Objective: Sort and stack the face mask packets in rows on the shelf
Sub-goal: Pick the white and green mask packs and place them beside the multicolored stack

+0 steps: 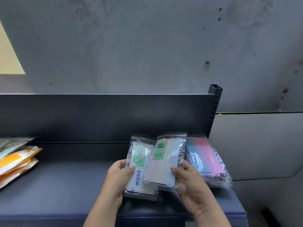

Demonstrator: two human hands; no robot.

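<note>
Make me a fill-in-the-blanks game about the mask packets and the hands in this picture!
1. The packet in the right hand has a green label that reads FACE ____.
2. The pink and blue packets lie at the ____ end of the shelf.
3. The orange packets lie at the ____ end.
4. The left hand holds a packet with ____ writing on white.

Missing words: MASK; right; left; blue
</note>
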